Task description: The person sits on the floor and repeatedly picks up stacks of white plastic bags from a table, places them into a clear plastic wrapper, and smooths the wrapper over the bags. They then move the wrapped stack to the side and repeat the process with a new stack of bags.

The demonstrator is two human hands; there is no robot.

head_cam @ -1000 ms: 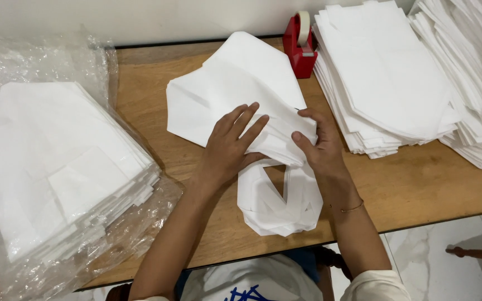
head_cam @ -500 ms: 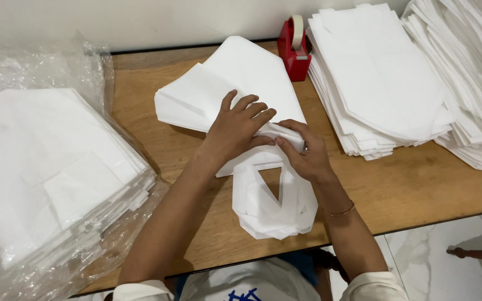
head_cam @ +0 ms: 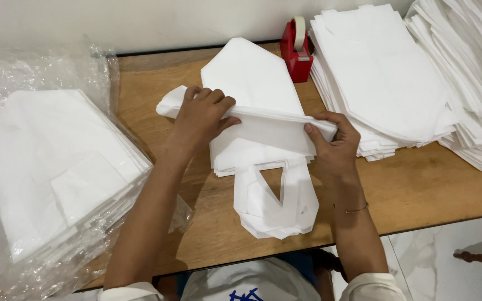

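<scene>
Now both hands, left hand (head_cam: 199,120) and right hand (head_cam: 333,147), pinch a folded white bag bundle (head_cam: 263,131) with closed fingers.

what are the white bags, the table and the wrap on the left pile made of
Bags: likely thin non-woven fabric, matte, folding softly with no sheen; could be paper.
Table: wood or wood-look laminate, smooth, with visible grain.
Wrap: clear plastic film, glossy and crinkled.
</scene>
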